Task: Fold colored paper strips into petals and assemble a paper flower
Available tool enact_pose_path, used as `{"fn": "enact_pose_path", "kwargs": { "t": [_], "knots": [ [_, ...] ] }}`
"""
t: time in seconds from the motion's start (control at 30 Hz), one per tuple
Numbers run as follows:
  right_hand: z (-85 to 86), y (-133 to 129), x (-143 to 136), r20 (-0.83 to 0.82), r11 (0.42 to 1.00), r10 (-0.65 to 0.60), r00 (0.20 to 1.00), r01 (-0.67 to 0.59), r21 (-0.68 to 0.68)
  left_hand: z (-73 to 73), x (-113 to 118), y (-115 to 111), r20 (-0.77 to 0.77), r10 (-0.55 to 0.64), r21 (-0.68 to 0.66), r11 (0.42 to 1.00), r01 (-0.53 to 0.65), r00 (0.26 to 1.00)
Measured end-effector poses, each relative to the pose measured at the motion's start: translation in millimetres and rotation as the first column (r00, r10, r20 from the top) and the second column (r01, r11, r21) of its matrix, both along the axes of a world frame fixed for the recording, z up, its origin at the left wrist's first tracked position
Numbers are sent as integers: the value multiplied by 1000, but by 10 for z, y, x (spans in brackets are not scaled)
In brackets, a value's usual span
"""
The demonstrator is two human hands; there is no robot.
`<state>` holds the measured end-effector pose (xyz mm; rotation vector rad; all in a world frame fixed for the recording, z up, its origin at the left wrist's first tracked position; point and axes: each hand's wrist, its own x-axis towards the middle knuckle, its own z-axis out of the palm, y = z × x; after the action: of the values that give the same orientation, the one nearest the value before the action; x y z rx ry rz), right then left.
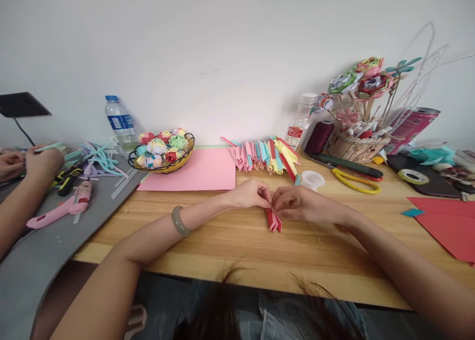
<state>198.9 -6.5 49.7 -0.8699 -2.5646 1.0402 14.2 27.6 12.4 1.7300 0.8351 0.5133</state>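
Note:
My left hand (253, 193), with a grey-green bangle on its wrist, pinches the top of a small bundle of folded red and pink paper (273, 221). Against the same spot, the fingers of my right hand (295, 203) are closed on a thin thread at the bundle's top. The bundle hangs below the fingertips, its points downward, over the wooden table (222, 246). A loose thread end (314, 232) trails to the right below my right hand. Behind the hands lies a row of folded pink, blue, yellow and red paper pieces (260, 155).
Pink sheets (200, 169) and a basket of paper flowers (163, 151) lie at the back left. A spool (312, 179), yellow-handled scissors (356, 181) and red paper (451, 226) are rightward. Another person's hands (44, 164) and a pink glue gun (61, 211) are at far left.

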Motion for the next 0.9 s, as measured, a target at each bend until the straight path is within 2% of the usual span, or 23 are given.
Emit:
{"fn": "enact_pose_path", "kwargs": {
  "t": [0.1,0.23,0.37,0.47,0.57,0.67,0.73,0.77,0.83,0.9],
  "knots": [
    [-65,42,9,-26,995,-103,994,104,13,-3,0,-42,10,-1,38,999,1,1000],
    [-222,89,-12,-143,973,-202,969,215,84,-4,-21,-83,6,-42,78,996,42,999],
    [-287,80,-46,-162,960,-223,961,245,137,1,-40,-117,-21,-73,108,991,75,997],
    [-272,66,-49,-112,958,-226,968,242,152,13,-50,-153,-112,-34,245,968,61,993],
    [-282,79,-37,-106,963,-208,972,222,149,11,-66,-180,-214,25,471,878,81,977],
    [-340,117,-18,-116,969,-187,975,203,142,-23,-92,-181,-269,9,680,710,183,963],
    [-387,146,-8,-122,972,-175,977,191,135,-50,-109,-175,-341,-18,759,585,287,940],
    [-407,157,-5,-126,973,-175,977,191,131,-61,-115,-172,-378,-25,771,544,330,925],
    [-429,167,-5,-130,971,-185,974,202,126,-73,-121,-172,-419,-29,770,518,372,908],
    [-423,157,-15,-126,971,-197,972,212,114,-76,-116,-176,-398,-34,766,538,352,917]
  ]
}}
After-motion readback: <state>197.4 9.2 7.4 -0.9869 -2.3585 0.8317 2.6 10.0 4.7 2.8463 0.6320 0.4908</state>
